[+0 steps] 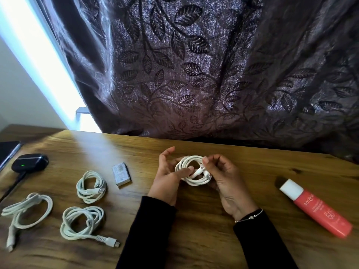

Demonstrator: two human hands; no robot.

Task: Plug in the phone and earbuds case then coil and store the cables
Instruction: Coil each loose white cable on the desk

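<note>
The fingers (pixel 208 162) of the right hand (pixel 226 179) curl over the far side of a white coiled cable (pixel 191 170), pinching its loops near the connector ends, while the thumb of the left hand (pixel 169 175) presses across the near side of the same coil and the other left fingers stand spread and half raised behind it. The coil is held just above the wooden table (pixel 194 220), between the two hands, near the table's middle. Both wrists come out of black sleeves, and a thin bracelet (pixel 248 215) sits on the right wrist.

To the left lie three more white cables: a tight coil (pixel 90 186) nearest the hands, a larger coil (pixel 83 223) in front of it with its plug pointing right, and a loose coil (pixel 27 211) at the table's left edge. A small grey box (pixel 121 174) lies between the tight coil and the hands. Far left, a black earbuds case (pixel 30 162) shows a green light, with a dark cable (pixel 13 184) running from it toward the near-left edge. A dark phone (pixel 7 151) lies just beside it at the frame's edge. A red tube with a white cap (pixel 314 208) lies to the right, well apart from the hands
</note>
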